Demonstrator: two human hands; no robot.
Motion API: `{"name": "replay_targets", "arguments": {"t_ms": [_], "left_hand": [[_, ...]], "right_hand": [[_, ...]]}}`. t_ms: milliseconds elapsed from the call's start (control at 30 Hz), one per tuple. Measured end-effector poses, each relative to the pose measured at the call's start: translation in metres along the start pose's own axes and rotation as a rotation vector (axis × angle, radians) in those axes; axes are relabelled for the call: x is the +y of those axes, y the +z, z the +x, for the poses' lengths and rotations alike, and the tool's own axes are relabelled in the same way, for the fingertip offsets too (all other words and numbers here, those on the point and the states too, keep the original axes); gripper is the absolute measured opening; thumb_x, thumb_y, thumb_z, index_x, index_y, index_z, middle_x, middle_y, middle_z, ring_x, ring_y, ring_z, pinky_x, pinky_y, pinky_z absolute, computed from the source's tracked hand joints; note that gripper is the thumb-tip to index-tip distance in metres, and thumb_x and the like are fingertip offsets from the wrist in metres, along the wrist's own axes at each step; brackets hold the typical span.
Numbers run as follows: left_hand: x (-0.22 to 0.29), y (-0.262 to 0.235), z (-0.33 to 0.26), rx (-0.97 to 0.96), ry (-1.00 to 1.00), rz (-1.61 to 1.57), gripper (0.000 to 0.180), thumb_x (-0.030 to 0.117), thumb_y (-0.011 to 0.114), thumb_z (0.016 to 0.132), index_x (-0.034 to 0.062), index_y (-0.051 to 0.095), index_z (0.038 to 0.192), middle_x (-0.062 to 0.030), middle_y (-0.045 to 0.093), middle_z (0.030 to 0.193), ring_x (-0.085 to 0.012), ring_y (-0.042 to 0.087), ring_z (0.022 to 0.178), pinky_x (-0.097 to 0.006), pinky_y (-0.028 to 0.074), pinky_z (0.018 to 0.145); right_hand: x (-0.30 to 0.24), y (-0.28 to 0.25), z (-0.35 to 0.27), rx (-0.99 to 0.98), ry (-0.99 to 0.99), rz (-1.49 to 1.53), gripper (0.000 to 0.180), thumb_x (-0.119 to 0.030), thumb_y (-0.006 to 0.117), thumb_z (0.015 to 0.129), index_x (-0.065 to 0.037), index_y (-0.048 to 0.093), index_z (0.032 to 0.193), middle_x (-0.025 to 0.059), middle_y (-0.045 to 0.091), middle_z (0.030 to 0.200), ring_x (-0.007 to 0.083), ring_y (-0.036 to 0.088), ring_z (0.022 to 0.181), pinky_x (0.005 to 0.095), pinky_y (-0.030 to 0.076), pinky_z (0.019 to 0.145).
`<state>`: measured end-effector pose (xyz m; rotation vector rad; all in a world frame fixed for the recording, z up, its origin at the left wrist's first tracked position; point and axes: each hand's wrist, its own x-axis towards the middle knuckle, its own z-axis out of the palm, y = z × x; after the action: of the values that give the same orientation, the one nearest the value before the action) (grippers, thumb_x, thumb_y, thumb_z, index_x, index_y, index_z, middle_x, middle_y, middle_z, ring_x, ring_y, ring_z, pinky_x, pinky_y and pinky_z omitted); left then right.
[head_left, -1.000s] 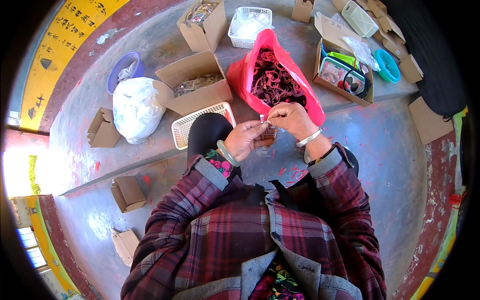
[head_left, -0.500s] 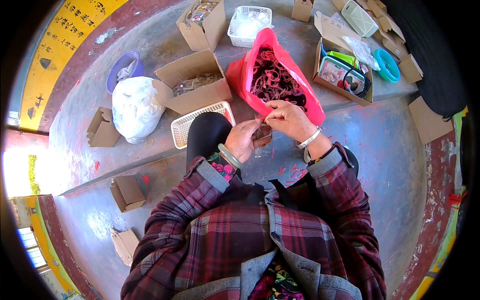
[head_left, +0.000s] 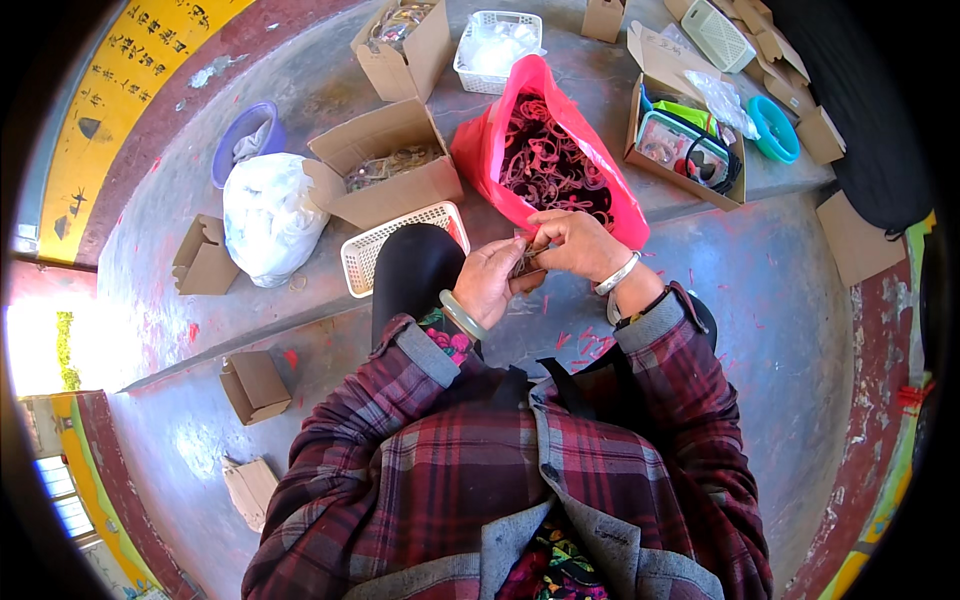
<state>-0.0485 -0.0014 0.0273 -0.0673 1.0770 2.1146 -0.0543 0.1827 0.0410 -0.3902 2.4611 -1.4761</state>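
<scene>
My left hand (head_left: 487, 283) and my right hand (head_left: 583, 246) meet just in front of a pink bag (head_left: 487, 165). Between their fingertips is a small brownish bundle (head_left: 522, 262), partly clear-looking; its exact kind cannot be made out. The left fingers are closed around its lower part, while the right thumb and fingers pinch it from above. Inside the open pink bag lies a heap of dark and pinkish looped bands (head_left: 548, 150). A cream plastic basket (head_left: 358, 265) stands by my left knee.
Behind the basket is an open cardboard box (head_left: 400, 188) of small packets, beside a stuffed white plastic bag (head_left: 270, 220). At right stand a cardboard box (head_left: 715, 190) of mixed goods and a turquoise basin (head_left: 772, 130). A step edge (head_left: 240, 335) crosses the floor; red scraps (head_left: 595, 345) lie about.
My right hand has come down slightly and closed in toward the left fingers, over the small bundle. The left hand has hardly moved, and the surroundings are unchanged.
</scene>
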Motion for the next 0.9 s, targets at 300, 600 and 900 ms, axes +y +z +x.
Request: {"name": "replay_targets", "arguments": {"t_ms": [300, 600, 900], "left_hand": [[-0.012, 0.007, 0.000, 0.068, 0.054, 0.100, 0.028, 0.021, 0.048, 0.092, -0.0025, 0.054, 0.106, -0.0097, 0.061, 0.092, -0.0172, 0.062, 0.076, -0.025, 0.048, 0.063], [-0.013, -0.007, 0.005, 0.056, 0.084, 0.080, 0.025, 0.014, 0.046, 0.092, -0.0045, 0.053, 0.108, -0.0101, 0.060, 0.092, -0.0174, 0.062, 0.075, -0.025, 0.046, 0.061], [-0.007, -0.001, 0.001, 0.079, 0.121, 0.066, 0.026, 0.015, 0.044, 0.093, -0.0043, 0.051, 0.109, -0.0104, 0.060, 0.094, -0.0185, 0.062, 0.074, -0.025, 0.046, 0.061]], "right_hand": [[0.010, 0.002, -0.001, -0.043, 0.084, 0.019, 0.025, -0.027, 0.070, 0.063, -0.004, 0.069, 0.073, 0.0205, 0.063, 0.095, 0.0277, 0.055, 0.105, 0.0326, 0.042, 0.085], [-0.003, 0.003, -0.002, 0.143, -0.099, -0.161, 0.023, -0.022, 0.070, 0.064, -0.005, 0.067, 0.078, 0.0168, 0.061, 0.105, 0.0278, 0.056, 0.104, 0.0339, 0.043, 0.087], [0.001, -0.002, -0.001, 0.201, -0.092, -0.074, 0.023, -0.011, 0.071, 0.062, -0.006, 0.063, 0.082, 0.0173, 0.059, 0.107, 0.0275, 0.056, 0.104, 0.0326, 0.042, 0.089]]}}
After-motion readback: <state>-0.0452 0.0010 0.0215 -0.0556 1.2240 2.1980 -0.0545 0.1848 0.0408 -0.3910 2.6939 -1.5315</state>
